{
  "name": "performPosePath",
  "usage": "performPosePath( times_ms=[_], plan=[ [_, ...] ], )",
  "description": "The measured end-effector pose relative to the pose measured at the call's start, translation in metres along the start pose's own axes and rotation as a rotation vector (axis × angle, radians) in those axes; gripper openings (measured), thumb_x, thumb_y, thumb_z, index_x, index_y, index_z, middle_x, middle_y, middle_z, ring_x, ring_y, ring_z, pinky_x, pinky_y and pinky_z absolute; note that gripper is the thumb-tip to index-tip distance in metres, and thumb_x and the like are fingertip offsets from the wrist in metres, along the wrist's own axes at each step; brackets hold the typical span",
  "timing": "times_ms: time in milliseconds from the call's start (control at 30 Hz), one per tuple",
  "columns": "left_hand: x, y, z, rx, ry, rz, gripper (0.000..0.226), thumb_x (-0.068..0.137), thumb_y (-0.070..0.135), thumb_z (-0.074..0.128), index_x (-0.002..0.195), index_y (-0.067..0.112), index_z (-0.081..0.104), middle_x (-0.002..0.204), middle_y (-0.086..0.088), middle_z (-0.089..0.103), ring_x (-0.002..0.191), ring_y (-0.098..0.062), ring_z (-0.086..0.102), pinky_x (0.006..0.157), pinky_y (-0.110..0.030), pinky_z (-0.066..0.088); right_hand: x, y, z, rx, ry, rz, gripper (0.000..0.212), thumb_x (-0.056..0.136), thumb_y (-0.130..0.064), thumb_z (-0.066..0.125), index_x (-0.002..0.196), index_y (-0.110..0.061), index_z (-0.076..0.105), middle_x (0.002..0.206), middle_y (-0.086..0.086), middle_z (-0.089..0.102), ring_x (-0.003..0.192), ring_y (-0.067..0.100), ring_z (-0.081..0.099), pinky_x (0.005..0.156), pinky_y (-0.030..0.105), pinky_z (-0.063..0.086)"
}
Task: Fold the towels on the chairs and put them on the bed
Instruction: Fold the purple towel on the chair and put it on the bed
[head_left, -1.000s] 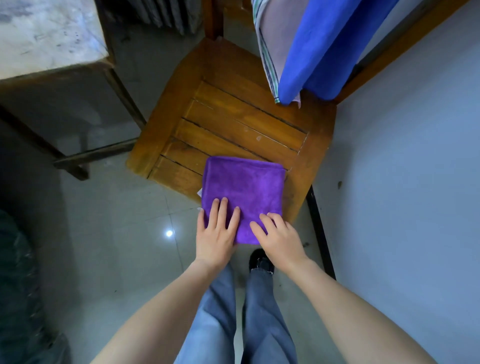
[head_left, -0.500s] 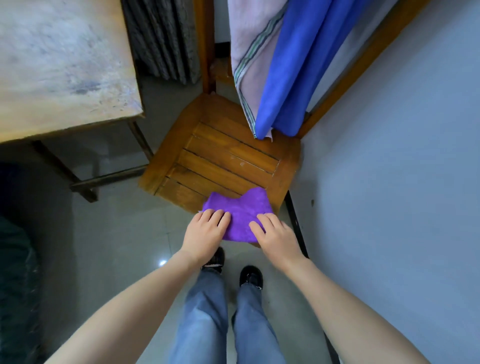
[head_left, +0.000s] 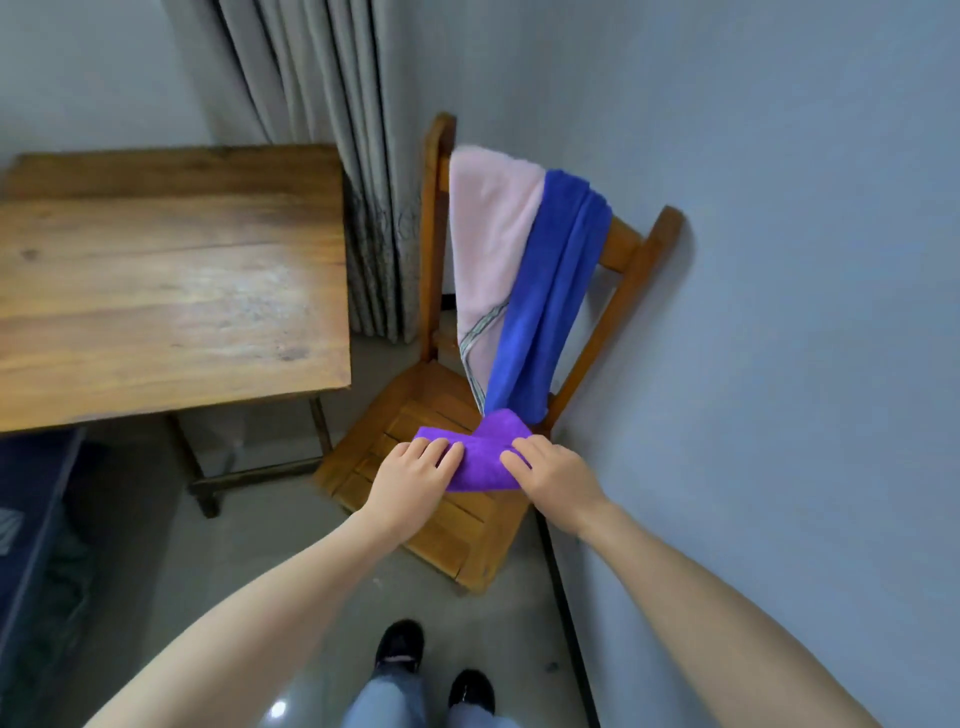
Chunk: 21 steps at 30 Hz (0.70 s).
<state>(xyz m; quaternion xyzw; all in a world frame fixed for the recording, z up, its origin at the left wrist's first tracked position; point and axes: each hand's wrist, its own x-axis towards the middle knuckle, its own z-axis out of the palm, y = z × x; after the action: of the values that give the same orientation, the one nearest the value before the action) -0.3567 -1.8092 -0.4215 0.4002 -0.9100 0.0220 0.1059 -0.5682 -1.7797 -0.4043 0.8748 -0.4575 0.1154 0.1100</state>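
The folded purple towel (head_left: 480, 460) is held just above the chair (head_left: 441, 514) seat. The left hand (head_left: 415, 475) pinches its 9 o'clock edge, the right hand (head_left: 553, 475) its 3 o'clock edge, likely keeping the folds closed for carrying. At 12 o'clock, the pink towel (head_left: 491, 249) and blue towel (head_left: 550, 291) hang unfolded.

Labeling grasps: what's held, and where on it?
Purple towel, folded: left hand grips its left edge, right hand its right edge, above the chair seat.
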Motion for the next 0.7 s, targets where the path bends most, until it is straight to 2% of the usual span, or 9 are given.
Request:
performPosePath(
  times_ms=[133, 200, 367, 467, 567, 600, 700],
  plan=[
    [0.026, -0.01, -0.061, 0.068, 0.082, -0.052, 0.062, 0.039, 0.017, 0.09, 0.095, 0.01, 0.066, 0.081, -0.006, 0.07, 0.063, -0.023, 0.065, 0.053, -0.026, 0.052, 0.05, 0.029, -0.054, -0.124, 0.032, -0.131, 0.056, 0.058, -0.021, 0.086, 0.095, -0.012, 0.045, 0.078, 0.007, 0.067, 0.066, 0.02, 0.065, 0.048, 0.021, 0.051],
    [0.039, -0.022, -0.088, 0.098, 0.14, -0.066, 0.06, 0.037, 0.019, 0.09, 0.093, 0.01, 0.069, 0.083, -0.006, 0.071, 0.063, -0.023, 0.065, 0.054, -0.026, 0.052, 0.073, 0.039, -0.075, -0.143, 0.035, -0.149, 0.059, 0.057, -0.022, 0.087, 0.096, -0.013, 0.044, 0.078, 0.007, 0.066, 0.066, 0.019, 0.065, 0.048, 0.02, 0.051],
    [0.063, -0.072, -0.156, 0.187, 0.292, -0.091, 0.073, 0.043, 0.014, 0.086, 0.104, 0.013, 0.047, 0.086, -0.007, 0.07, 0.068, -0.027, 0.066, 0.058, -0.028, 0.055, 0.143, 0.046, -0.127, -0.202, 0.216, -0.197, 0.052, 0.058, -0.008, 0.082, 0.092, -0.013, 0.043, 0.073, 0.006, 0.062, 0.06, 0.018, 0.059, 0.042, 0.021, 0.048],
    [0.063, -0.098, -0.189, 0.197, 0.362, -0.113, 0.076, 0.042, 0.016, 0.088, 0.106, 0.015, 0.046, 0.091, -0.006, 0.071, 0.073, -0.027, 0.067, 0.06, -0.028, 0.054, 0.182, 0.04, -0.146, -0.215, 0.341, -0.218, 0.047, 0.06, -0.005, 0.078, 0.092, -0.012, 0.043, 0.074, 0.005, 0.062, 0.06, 0.018, 0.058, 0.04, 0.022, 0.045],
    [0.051, -0.11, -0.207, 0.216, 0.432, -0.125, 0.078, 0.042, 0.019, 0.091, 0.106, 0.015, 0.048, 0.092, -0.007, 0.072, 0.076, -0.026, 0.069, 0.062, -0.029, 0.056, 0.201, 0.028, -0.152, -0.236, 0.453, -0.271, 0.031, 0.069, -0.008, 0.064, 0.092, -0.013, 0.044, 0.077, 0.005, 0.066, 0.063, 0.018, 0.062, 0.044, 0.021, 0.045],
    [0.047, -0.115, -0.209, 0.217, 0.435, -0.121, 0.078, 0.042, 0.02, 0.092, 0.107, 0.015, 0.048, 0.092, -0.008, 0.072, 0.076, -0.026, 0.069, 0.062, -0.03, 0.056, 0.206, 0.024, -0.15, -0.242, 0.48, -0.292, 0.03, 0.07, -0.008, 0.064, 0.093, -0.013, 0.045, 0.079, 0.005, 0.067, 0.064, 0.018, 0.063, 0.046, 0.021, 0.047],
    [0.028, -0.123, -0.216, 0.292, 0.489, -0.161, 0.079, 0.042, 0.02, 0.092, 0.107, 0.013, 0.048, 0.091, -0.009, 0.072, 0.075, -0.025, 0.069, 0.061, -0.032, 0.056, 0.224, 0.014, -0.147, -0.205, 0.478, -0.361, 0.045, 0.062, -0.01, 0.079, 0.096, -0.011, 0.049, 0.084, 0.008, 0.068, 0.071, 0.021, 0.065, 0.05, 0.024, 0.052]
  ],
)
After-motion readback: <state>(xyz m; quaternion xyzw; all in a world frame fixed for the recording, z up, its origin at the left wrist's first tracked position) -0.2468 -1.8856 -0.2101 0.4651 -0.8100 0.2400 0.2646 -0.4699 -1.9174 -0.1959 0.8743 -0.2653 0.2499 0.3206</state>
